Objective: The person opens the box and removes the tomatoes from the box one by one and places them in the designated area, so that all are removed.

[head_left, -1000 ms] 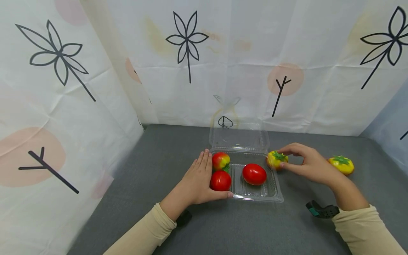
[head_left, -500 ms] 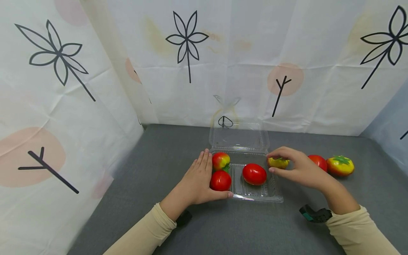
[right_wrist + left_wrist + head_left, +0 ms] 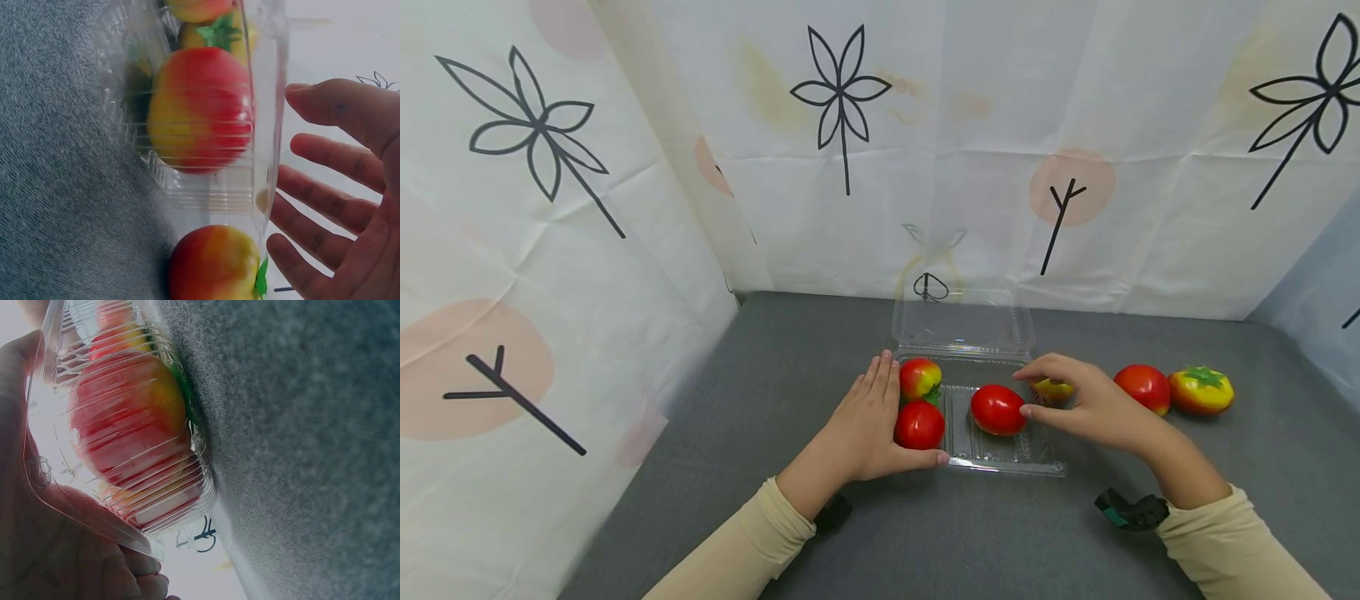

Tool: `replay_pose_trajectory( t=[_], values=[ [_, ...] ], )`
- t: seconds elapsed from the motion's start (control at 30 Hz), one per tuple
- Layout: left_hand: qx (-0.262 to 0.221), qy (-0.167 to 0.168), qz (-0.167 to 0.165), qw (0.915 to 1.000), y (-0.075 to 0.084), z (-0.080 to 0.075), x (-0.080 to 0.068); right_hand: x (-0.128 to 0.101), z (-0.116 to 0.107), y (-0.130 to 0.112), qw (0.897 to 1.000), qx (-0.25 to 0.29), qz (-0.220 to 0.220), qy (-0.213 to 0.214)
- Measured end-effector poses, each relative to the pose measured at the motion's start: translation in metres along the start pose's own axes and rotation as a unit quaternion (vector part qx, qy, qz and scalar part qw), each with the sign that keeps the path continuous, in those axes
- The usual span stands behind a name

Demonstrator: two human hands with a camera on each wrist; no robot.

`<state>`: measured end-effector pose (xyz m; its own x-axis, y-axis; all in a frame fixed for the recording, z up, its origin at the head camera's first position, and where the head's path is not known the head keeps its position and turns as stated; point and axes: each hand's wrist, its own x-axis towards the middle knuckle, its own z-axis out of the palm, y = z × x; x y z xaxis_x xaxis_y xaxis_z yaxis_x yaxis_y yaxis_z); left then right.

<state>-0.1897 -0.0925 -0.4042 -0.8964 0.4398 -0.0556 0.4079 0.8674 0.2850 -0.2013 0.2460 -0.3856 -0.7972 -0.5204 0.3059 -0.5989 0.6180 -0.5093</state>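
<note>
A left hand [image 3: 867, 432], fingers straight, touches a transparent clamshell [image 3: 958, 429] of glossy red-and-yellow tomato-like fruits [image 3: 998, 410] near the back edge of the bench [image 3: 805, 358]; the right hand [image 3: 1097, 404], fingers spread, is empty at its right rim

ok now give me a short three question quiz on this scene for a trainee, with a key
1. Count: how many fruits are inside the clear container?
2. True or false: the container's lid is closed.
3. Multiple choice: which hand lies along the container's left side?
a) the person's left
b) the person's right

Key
1. Three: two near the left wall, one farther right.
2. False. The lid is open, tipped back on the far side.
3. a. The left hand has its fingers straight along that side, its thumb at the near edge.
</note>
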Motion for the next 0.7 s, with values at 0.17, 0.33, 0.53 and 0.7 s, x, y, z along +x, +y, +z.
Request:
replay_pose_trajectory(
  t=[0.17,0.33,0.53,0.7],
  values=[
    [0.003,-0.003,-0.002,1.0,0.0,0.0,0.001,0.001,0.003,-0.002,1.0,0.002,0.017,-0.008],
    [0.005,-0.007,-0.004,1.0,-0.001,0.001,0.001,0.003,0.006,-0.004,0.999,0.017,0.024,-0.022],
    [0.001,0.001,0.001,1.0,-0.001,0.001,0.001,0.002,0.009,-0.004,0.999,0.013,0.031,-0.031],
    [0.004,0.005,0.003,1.0,0.0,0.0,0.0,0.003,0.012,-0.002,0.999,0.008,0.024,-0.031]
  ],
)
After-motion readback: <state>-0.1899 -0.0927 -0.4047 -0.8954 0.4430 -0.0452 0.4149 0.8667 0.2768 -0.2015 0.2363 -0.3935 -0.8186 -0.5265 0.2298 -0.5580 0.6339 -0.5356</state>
